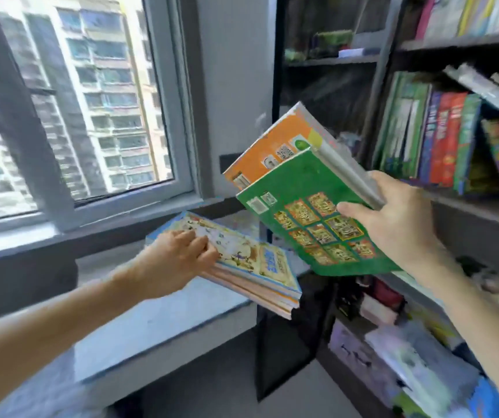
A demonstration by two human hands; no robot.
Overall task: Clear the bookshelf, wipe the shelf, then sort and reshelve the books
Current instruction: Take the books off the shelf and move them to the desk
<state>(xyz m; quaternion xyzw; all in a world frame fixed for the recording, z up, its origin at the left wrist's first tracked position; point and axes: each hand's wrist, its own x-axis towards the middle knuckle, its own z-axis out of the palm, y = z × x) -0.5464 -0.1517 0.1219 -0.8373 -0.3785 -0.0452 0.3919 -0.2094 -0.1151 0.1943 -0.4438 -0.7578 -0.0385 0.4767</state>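
A window (pixel 76 101) and a grey ledge (pixel 158 327) lie left of the dark bookshelf (pixel 387 86), which holds upright books (pixel 441 137). The left hand (pixel 176 260) lies on a stack of picture books (pixel 260 276) on the ledge, fingers bent on its cover, its grip unclear. The right hand (pixel 399 218) pinches a green book (pixel 302 200) and an orange book (pixel 275 143) mid-air, thumb on the green cover.

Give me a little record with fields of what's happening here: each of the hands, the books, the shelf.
left hand: fingers lie on the top cover of the stack of books; whether it grips cannot be told
right hand: grips a green book with an orange book behind it, held up in the air
stack of books: lies on the ledge below the window
bookshelf: at the right, with upright books on its middle shelf
stage: shelf not yet cleared
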